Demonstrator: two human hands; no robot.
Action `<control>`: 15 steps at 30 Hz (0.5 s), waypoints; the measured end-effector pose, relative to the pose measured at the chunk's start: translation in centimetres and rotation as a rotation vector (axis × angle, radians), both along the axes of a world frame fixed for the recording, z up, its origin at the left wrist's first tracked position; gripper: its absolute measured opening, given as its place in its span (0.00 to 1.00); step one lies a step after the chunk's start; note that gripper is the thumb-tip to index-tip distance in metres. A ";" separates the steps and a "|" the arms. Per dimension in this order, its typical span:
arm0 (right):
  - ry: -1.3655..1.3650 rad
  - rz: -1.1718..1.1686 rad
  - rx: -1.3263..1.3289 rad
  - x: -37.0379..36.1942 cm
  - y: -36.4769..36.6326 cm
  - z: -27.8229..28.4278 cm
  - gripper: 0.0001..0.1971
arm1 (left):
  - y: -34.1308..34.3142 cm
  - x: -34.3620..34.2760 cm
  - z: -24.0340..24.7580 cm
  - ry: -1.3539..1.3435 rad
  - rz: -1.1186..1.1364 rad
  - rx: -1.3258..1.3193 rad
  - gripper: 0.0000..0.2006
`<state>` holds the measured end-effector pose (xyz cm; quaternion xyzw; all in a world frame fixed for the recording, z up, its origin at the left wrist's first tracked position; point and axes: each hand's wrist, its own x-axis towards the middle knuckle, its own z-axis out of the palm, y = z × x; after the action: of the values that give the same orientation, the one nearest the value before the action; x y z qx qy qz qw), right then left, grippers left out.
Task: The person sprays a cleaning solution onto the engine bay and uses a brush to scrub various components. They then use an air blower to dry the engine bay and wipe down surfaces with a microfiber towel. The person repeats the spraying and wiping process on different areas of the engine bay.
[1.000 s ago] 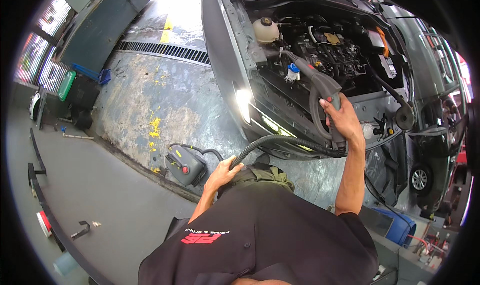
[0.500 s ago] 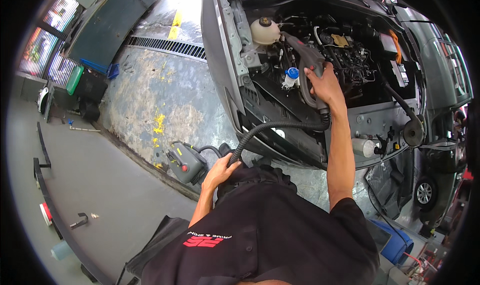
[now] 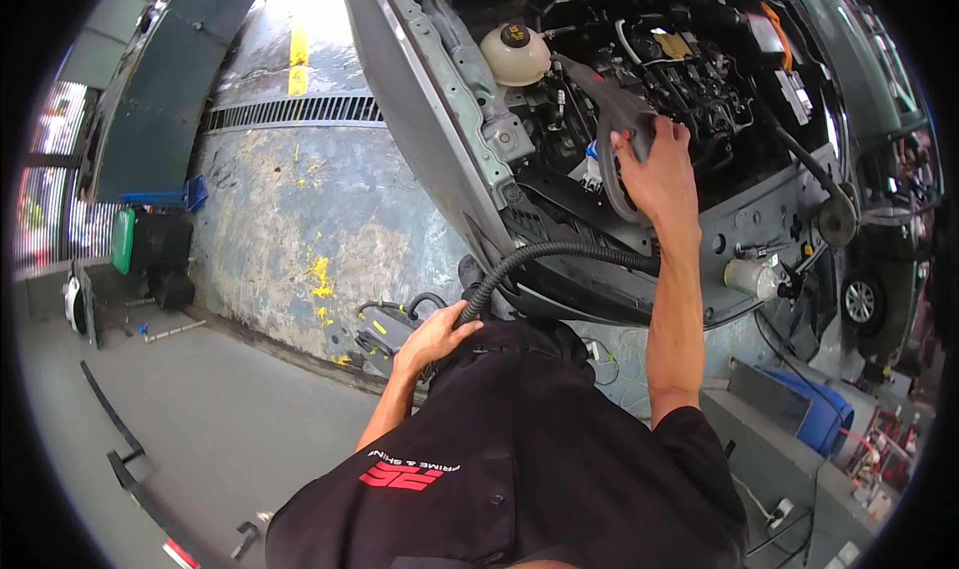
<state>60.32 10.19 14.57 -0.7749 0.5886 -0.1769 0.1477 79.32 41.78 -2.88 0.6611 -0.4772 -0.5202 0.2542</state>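
My right hand (image 3: 661, 181) is wrapped round the handle of a grey gun with a red button, which looks like a steam cleaner gun (image 3: 617, 97). Its nozzle points into an open engine bay, its tip beside a white coolant tank (image 3: 517, 59) with a black cap. From the handle a black ribbed hose (image 3: 559, 252) curves over the car's front edge, and my left hand (image 3: 436, 337) is closed round it near my waist. Behind the gun, a blue-capped reservoir (image 3: 591, 159) is partly hidden. The engine (image 3: 694, 84) lies right of the nozzle.
A grey machine (image 3: 385, 329) stands on the floor by my left hand, partly covered. A white spray bottle (image 3: 749, 278) lies on the car's front panel. Farther left are a floor grate (image 3: 290, 111) and a green-lidded bin (image 3: 124, 239); a blue drum (image 3: 824, 409) stands at right.
The view has shifted, and the gun now hides more of the blue-capped reservoir. The floor machine is more covered by my left arm. Both hands keep their hold.
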 end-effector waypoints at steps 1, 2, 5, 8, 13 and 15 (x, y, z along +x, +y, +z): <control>-0.014 -0.020 -0.023 -0.2 0.6 0.2 0.30 | -0.5 0.9 0.0 -0.005 -0.025 0.018 0.19; -0.073 -0.033 -0.004 -0.9 1.3 0.1 0.30 | -1.1 1.4 0.0 -0.005 -0.066 0.037 0.19; -0.306 -0.062 0.092 -2.5 3.0 -0.3 0.29 | -2.0 3.0 -2.0 -0.020 -0.147 0.065 0.16; -0.638 -0.074 0.346 -2.4 4.5 -0.1 0.30 | -2.5 3.9 -3.7 -0.055 -0.188 0.089 0.14; -0.330 -0.118 0.151 -2.3 6.3 -1.7 0.30 | -3.5 3.9 -5.1 -0.029 -0.212 0.071 0.18; -0.401 -0.153 0.202 -4.0 7.5 -1.0 0.30 | -3.3 2.6 -5.7 -0.063 -0.225 0.078 0.20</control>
<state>56.29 17.68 13.58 -0.6585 0.6193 -0.2783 0.3246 81.89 38.52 -8.54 0.6289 -0.5356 -0.5423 0.1534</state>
